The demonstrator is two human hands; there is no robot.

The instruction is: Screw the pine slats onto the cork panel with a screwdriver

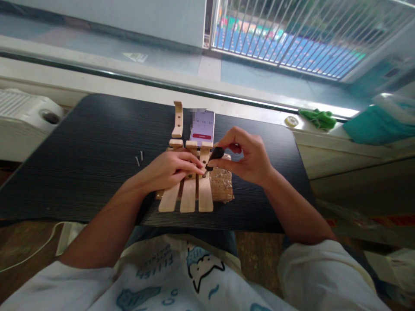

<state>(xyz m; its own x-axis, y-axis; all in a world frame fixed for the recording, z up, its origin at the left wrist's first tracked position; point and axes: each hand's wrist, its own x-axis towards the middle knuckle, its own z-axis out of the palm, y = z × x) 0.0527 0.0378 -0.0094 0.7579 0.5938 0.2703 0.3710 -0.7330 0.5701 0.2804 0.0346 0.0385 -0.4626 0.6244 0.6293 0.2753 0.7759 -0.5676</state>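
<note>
Three pale wooden slats (188, 194) lie side by side on a speckled board (222, 183) in the middle of the dark table (81, 164). My left hand (167, 170) rests on the slats, fingertips pinched at a hole in the right slat. My right hand (248, 157) grips a small black-handled screwdriver (214, 156), its tip pointing down at that same hole. A curved wooden piece (178, 120) with holes stands behind the slats. Next to it leans a phone (202, 126) with a lit screen.
Two small screws (139, 158) lie on the table left of the slats. A white radiator (22, 121) is at far left. On the windowsill sit a green cloth (319, 118), a small round tape roll (291, 121) and a teal bag (376, 125).
</note>
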